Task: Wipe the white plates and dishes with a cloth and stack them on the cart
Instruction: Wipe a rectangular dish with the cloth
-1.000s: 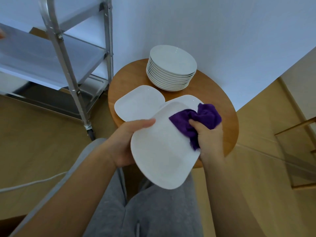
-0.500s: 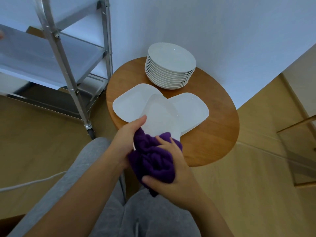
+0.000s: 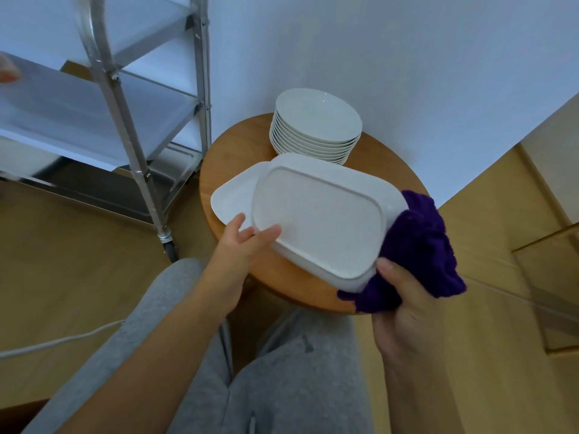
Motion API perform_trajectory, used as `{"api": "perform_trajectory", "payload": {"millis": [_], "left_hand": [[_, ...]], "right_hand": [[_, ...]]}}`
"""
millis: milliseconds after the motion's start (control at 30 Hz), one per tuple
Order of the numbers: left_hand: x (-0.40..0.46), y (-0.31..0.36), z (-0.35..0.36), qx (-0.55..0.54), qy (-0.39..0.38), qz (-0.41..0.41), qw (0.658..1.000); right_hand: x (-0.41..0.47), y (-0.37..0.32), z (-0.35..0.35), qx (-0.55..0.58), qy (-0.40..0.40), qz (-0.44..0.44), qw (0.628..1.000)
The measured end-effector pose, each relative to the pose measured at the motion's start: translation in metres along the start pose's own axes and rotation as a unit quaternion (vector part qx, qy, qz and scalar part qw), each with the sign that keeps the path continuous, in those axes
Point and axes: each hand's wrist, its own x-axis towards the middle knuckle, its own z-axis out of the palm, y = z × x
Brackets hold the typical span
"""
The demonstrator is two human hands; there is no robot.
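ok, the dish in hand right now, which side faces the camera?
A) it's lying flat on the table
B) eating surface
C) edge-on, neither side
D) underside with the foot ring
D: the held white dish shows its flat base and raised foot ring to the camera, with the left hand at its near edge and the right hand holding the purple cloth against its other end.
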Motion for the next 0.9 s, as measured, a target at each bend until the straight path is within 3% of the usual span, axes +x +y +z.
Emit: {"api": "perform_trajectory", "payload": {"millis": [100,200,333,500,733,800,900], "left_hand": [[0.004,0.002,-0.016,-0.197,-0.115,-0.043,0.973],[0.004,0.001,-0.022,-0.250,-0.122,-0.049,0.959],[-0.003,0.011,-0.017,-0.160,-0.112,-0.020,0.980],[-0.018,0.011,0.007,0.039,-0.165,0.012,0.985],[-0.016,0.017,0.009,0.034,-0.098,0.075,0.992],[-0.017,0.013,0.010,-0.011,-0.076,0.098,0.992],[-0.015,0.010,0.008,-0.103,-0.025,0.109,0.988]], "right_hand": [[0.002,0.002,-0.015,0.021,-0.049,0.050,0.997],[0.008,0.003,-0.030,-0.071,-0.043,0.078,0.993],[0.018,-0.003,-0.034,-0.252,-0.025,-0.019,0.967],[0.023,0.004,0.001,-0.390,-0.111,-0.007,0.914],[0.010,0.027,0.055,-0.472,-0.176,-0.141,0.852],[-0.001,0.037,0.065,-0.491,-0.194,-0.188,0.828],[-0.015,0.050,0.072,-0.496,-0.208,-0.187,0.822]]}}
